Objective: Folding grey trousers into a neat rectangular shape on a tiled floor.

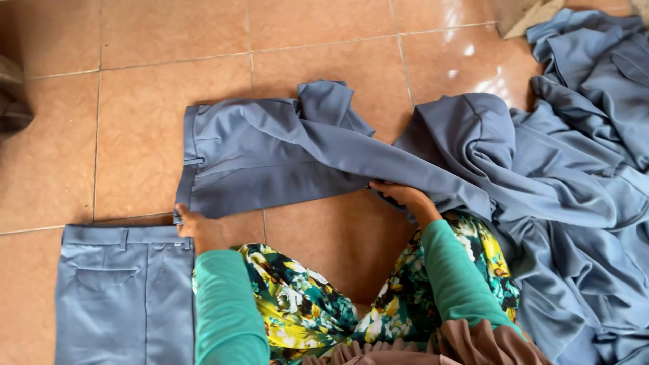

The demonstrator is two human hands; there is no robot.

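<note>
Both hands (pixel 297 209) outstretched on trousers (pixel 270 152)

The floor (pixel 142 128) is laid with large square tiles in a warm orange-tan, their pale grout lines (pixel 250 47) running in a slightly slanted grid. Light from somewhere above falls on the glossy tiles at the upper right and leaves bright white glints (pixel 466 51), with a softer sheen spreading around them. At the far left edge a dark brownish bundle (pixel 12 101) sits on the tiles, too cropped to make out.
</note>
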